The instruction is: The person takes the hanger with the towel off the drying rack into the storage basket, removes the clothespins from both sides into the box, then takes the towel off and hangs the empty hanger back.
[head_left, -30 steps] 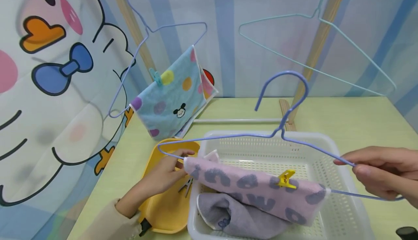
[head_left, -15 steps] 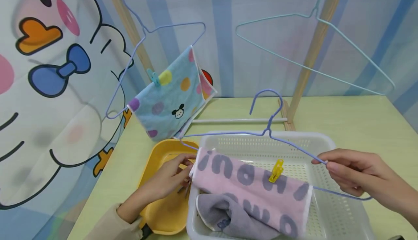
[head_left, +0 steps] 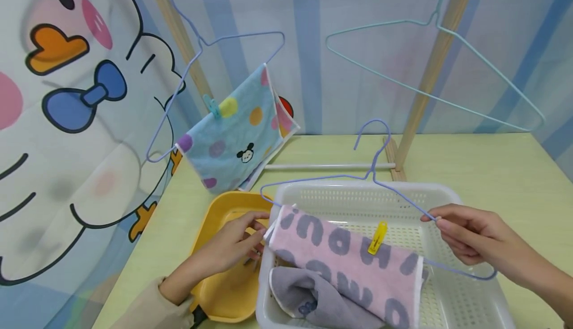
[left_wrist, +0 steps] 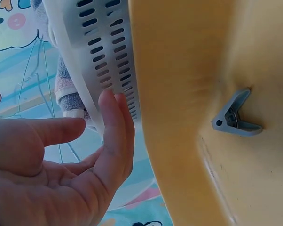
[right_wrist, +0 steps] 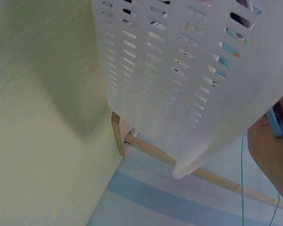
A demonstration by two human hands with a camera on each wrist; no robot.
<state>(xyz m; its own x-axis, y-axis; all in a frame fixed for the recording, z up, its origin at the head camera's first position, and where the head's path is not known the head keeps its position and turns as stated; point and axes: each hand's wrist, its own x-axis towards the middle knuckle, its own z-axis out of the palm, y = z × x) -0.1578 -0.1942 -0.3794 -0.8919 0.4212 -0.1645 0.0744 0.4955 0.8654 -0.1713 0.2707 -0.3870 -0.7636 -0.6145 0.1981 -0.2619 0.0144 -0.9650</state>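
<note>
A pink towel (head_left: 344, 264) with grey letters is folded over the lower bar of a purple wire hanger (head_left: 372, 171). One yellow clothes peg (head_left: 378, 238) sits on the towel's upper fold. My right hand (head_left: 476, 237) pinches the hanger's right shoulder between thumb and fingers. At the towel's left edge is my left hand (head_left: 230, 244), above the yellow tray (head_left: 224, 296). Its thumb and fingers stand apart with nothing between them in the left wrist view, where a grey peg (left_wrist: 233, 117) lies in the tray.
Beneath the towel stands a white perforated basket (head_left: 440, 190) containing a grey towel (head_left: 313, 294). Behind, a drying rack (head_left: 414, 105) carries a purple hanger with a pegged blue dotted towel (head_left: 241, 135). A mint-green hanger (head_left: 380, 73) hangs at right.
The hanger and towel have come lower and leftward with my right hand, and the pink towel's front now faces me more fully. My left hand has shifted slightly right, beside the towel's edge.
</note>
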